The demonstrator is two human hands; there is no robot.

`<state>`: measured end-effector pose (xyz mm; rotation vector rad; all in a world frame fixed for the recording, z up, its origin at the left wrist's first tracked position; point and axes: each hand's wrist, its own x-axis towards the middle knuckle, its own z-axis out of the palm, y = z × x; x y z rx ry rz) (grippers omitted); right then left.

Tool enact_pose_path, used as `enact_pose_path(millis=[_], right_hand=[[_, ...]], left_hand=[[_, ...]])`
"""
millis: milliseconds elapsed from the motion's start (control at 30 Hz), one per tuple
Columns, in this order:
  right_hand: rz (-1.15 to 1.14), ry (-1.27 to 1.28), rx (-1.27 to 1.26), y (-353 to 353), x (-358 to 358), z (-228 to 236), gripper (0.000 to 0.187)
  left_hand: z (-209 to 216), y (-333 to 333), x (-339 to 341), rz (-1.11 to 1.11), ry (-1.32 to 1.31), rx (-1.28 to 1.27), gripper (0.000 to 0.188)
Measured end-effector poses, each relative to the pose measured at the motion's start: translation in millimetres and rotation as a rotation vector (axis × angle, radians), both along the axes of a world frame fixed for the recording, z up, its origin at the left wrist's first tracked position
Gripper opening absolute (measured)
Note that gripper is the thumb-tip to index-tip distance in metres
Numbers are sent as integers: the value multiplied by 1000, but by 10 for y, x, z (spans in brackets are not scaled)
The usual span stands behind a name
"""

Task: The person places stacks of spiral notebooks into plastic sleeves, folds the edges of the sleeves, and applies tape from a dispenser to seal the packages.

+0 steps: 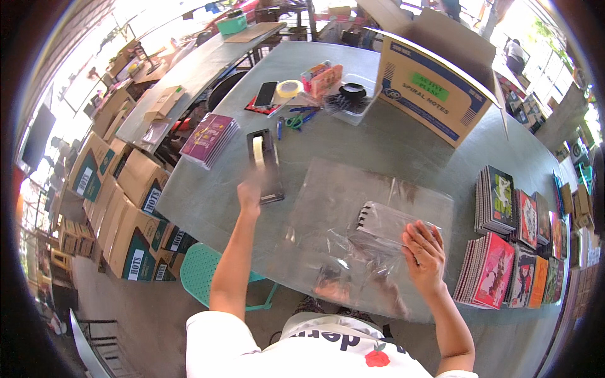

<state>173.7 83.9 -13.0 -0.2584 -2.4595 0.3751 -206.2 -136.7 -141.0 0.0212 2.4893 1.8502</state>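
Note:
Fingers stretched out, my right hand (423, 255) rests on the right end of a spiral notebook stack (386, 223) with black coils at its left end. Clear plastic wrap (328, 195) lies around and under the stack, spread wide over the table and creased toward the near edge. My left hand (250, 192) reaches to the near left side of a black tape dispenser (272, 183), which carries a roll of clear tape (258, 151). Motion smears the left fingers, so I cannot make out whether they hold a piece of tape.
Spiral notebooks (495, 198) with colourful covers stand in rows at the right. Purple notebooks (208, 138) are stacked at the left. Scissors (294, 121), a phone (266, 94) and a plastic tub (353, 113) lie farther back, beside a large open carton (428, 91). A green stool (214, 274) stands below.

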Motion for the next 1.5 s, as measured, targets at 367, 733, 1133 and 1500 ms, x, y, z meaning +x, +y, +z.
enact_pose_path(millis=[367, 733, 1133, 1500], right_hand=[[-4, -7, -15, 34, 31, -16, 26], [68, -9, -26, 106, 53, -48, 27], [164, -388, 8, 29, -620, 426, 70], [198, -131, -550, 574, 368, 137, 79]], left_hand=[[84, -348, 621, -320, 430, -463, 17], [896, 1083, 2910, -633, -273, 325, 26], [125, 1520, 3889, -1307, -417, 337, 23], [236, 1173, 2591, -720, -701, 705, 60]])
